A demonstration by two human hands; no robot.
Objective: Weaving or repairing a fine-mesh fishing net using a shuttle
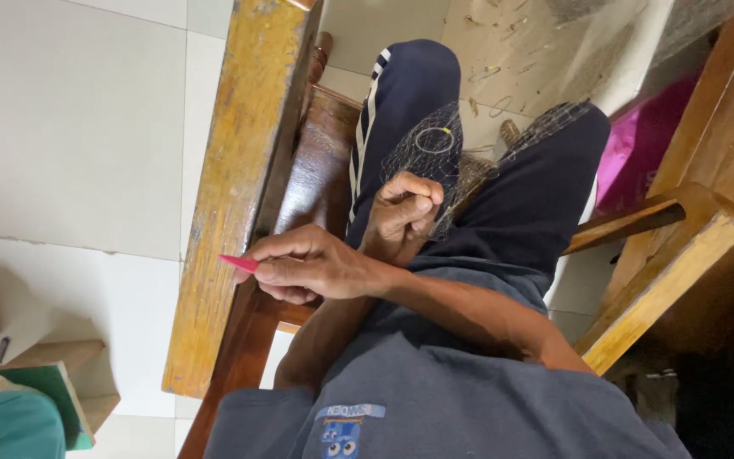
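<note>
My right hand (307, 265) reaches across my body and pinches a thin pink needle-shaped tool (238, 263), whose tip points left over the wooden armrest (231, 170). Just above it, my left hand (403, 212) is closed in a fist on a fine, thin-meshed net (435, 144). The net is draped over my knees, which are in dark blue trousers with white side stripes. A small yellow fleck shows on the net near the knee.
I sit in a wooden chair with a second armrest (681, 246) on the right. A pink bag (630, 153) lies beyond my legs. White floor tiles (70, 127) spread to the left, with a green-edged wooden block (57, 387) and teal cloth (2, 425) at the lower left.
</note>
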